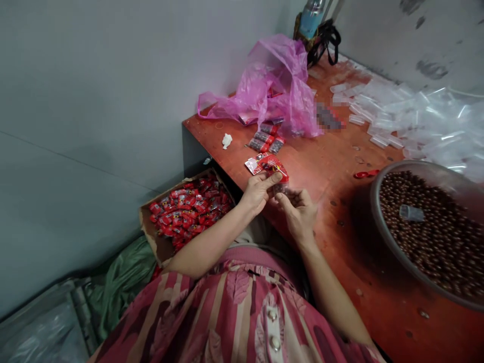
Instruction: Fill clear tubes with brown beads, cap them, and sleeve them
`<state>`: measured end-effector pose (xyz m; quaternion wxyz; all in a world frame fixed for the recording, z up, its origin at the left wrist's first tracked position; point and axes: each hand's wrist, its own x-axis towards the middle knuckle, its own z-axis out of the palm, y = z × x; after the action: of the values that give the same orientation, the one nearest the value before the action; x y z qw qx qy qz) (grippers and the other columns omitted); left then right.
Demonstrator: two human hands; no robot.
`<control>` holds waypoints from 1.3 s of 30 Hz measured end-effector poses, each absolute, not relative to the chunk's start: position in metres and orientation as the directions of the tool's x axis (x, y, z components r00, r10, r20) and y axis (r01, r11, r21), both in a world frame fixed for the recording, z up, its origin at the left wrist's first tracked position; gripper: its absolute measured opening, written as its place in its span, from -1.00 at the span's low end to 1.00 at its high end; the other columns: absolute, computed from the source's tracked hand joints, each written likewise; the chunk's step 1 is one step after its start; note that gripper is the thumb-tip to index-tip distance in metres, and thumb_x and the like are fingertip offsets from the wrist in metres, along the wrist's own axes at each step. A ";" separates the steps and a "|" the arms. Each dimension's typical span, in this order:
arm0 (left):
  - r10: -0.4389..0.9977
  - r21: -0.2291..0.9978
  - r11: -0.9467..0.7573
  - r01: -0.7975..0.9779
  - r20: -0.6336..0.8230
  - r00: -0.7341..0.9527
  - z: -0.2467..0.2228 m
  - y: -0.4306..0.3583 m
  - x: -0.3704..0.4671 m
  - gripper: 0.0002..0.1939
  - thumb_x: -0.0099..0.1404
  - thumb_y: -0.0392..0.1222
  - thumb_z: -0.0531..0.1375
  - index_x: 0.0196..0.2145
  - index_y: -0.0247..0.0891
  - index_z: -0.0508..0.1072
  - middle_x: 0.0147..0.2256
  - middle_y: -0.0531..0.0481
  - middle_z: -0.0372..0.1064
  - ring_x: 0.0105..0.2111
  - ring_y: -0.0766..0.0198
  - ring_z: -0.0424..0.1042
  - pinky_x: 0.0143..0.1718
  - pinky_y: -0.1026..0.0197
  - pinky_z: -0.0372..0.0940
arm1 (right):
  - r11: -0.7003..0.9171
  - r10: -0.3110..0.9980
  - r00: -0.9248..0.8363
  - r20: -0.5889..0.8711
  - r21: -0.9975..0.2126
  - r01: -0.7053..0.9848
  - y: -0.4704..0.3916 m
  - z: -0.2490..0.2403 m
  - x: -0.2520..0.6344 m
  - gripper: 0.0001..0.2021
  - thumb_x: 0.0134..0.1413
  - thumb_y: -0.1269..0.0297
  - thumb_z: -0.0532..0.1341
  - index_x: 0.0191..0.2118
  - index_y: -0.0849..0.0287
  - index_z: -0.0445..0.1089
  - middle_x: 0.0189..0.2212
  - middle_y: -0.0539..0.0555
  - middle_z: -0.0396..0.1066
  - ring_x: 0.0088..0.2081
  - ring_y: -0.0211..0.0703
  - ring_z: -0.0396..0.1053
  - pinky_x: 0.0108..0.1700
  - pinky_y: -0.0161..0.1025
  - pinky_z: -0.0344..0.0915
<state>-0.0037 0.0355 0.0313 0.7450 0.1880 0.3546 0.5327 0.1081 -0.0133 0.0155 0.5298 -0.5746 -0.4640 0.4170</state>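
While the left hand [260, 192] pinches a red packet [279, 167] between thumb and fingers — at the table edge [224, 165], left of the bowl [375, 202] — the right hand [301, 214] pinches its lower end, fingers curled.

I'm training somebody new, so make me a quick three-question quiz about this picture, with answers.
1. What lies on the brown balls in the round tub?
2. True or false: the cardboard box of red packets sits lower than the tabletop.
3. What does the left hand hold? A, a pink bag; B, a red-topped packet; C, a bottle.

Key: 1. A small clear cup. 2. True. 3. B.
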 end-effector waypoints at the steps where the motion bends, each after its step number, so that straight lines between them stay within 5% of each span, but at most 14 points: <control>1: 0.923 0.660 0.373 -0.652 -0.332 0.193 0.031 0.036 -0.005 -0.57 -0.18 -0.06 0.47 -0.43 -0.37 0.46 -0.51 0.02 0.46 -0.50 0.35 0.43 -0.34 0.26 0.29 | -0.003 0.976 0.218 0.019 -0.995 0.104 -0.014 0.016 0.109 -0.77 -0.06 0.17 0.36 -0.31 0.14 0.38 -0.42 -0.03 0.45 -0.45 -0.28 0.40 -0.41 -0.30 0.35; 8: 0.910 0.735 0.412 -0.538 -0.298 0.289 0.036 0.040 -0.014 -0.67 -0.13 -0.11 0.45 -0.45 -0.38 0.52 -0.48 -0.02 0.49 -0.50 0.35 0.42 -0.33 0.24 0.33 | -0.124 0.991 0.027 -0.130 -0.980 -0.156 -0.008 0.020 0.117 -0.77 -0.10 0.17 0.37 -0.35 0.13 0.35 -0.56 -0.09 0.43 -0.65 -0.32 0.29 -0.60 -0.34 0.25; 13: 0.912 0.754 0.405 -0.517 -0.295 0.284 0.038 0.041 -0.012 -0.68 -0.14 -0.10 0.45 -0.48 -0.38 0.52 -0.52 -0.01 0.47 -0.53 0.36 0.42 -0.36 0.26 0.34 | 0.007 0.985 0.173 0.017 -0.998 0.061 -0.010 0.023 0.116 -0.80 -0.11 0.21 0.38 -0.34 0.12 0.40 -0.49 -0.06 0.45 -0.52 -0.29 0.36 -0.46 -0.31 0.33; 19: 0.926 0.760 0.371 -0.534 -0.265 0.268 0.038 0.038 -0.016 -0.71 -0.12 -0.17 0.44 -0.45 -0.35 0.51 -0.48 -0.01 0.50 -0.45 0.27 0.49 -0.30 0.19 0.36 | -0.092 0.996 -0.019 -0.091 -0.994 -0.066 -0.008 0.029 0.122 -0.79 -0.10 0.17 0.37 -0.39 0.13 0.37 -0.60 -0.09 0.40 -0.67 -0.33 0.26 -0.63 -0.35 0.21; 27: 0.879 0.719 0.452 -0.528 -0.258 0.401 0.046 0.039 -0.026 -0.63 -0.14 -0.11 0.45 -0.42 -0.39 0.50 -0.43 -0.11 0.54 -0.36 0.11 0.54 -0.26 0.12 0.38 | 0.080 0.995 0.053 0.089 -0.985 0.152 -0.016 0.022 0.121 -0.86 -0.04 0.22 0.34 -0.33 0.10 0.43 -0.45 -0.04 0.44 -0.49 -0.28 0.33 -0.45 -0.30 0.28; 33: 0.883 0.701 0.443 -0.559 -0.233 0.407 0.051 0.035 -0.022 -0.59 -0.09 0.00 0.43 -0.38 -0.37 0.52 -0.36 -0.16 0.55 -0.23 0.00 0.55 -0.16 0.05 0.39 | 0.008 0.997 0.078 0.003 -0.998 -0.057 -0.018 0.024 0.115 -0.81 -0.07 0.21 0.37 -0.37 0.11 0.36 -0.58 -0.10 0.38 -0.61 -0.30 0.26 -0.54 -0.31 0.23; 39: 0.914 0.722 0.400 -0.565 -0.268 0.306 0.048 0.033 -0.014 -0.58 -0.10 0.03 0.43 -0.41 -0.39 0.53 -0.37 -0.17 0.56 -0.27 0.06 0.55 -0.17 0.08 0.39 | 0.021 0.990 0.139 0.021 -1.000 -0.002 -0.017 0.020 0.114 -0.81 -0.10 0.22 0.38 -0.35 0.10 0.39 -0.47 -0.07 0.43 -0.53 -0.30 0.30 -0.46 -0.31 0.25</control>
<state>-0.0143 0.0328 0.0480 0.7656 0.2583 0.3378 0.4828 0.1139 -0.0173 0.0201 0.5395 -0.5275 -0.4686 0.4595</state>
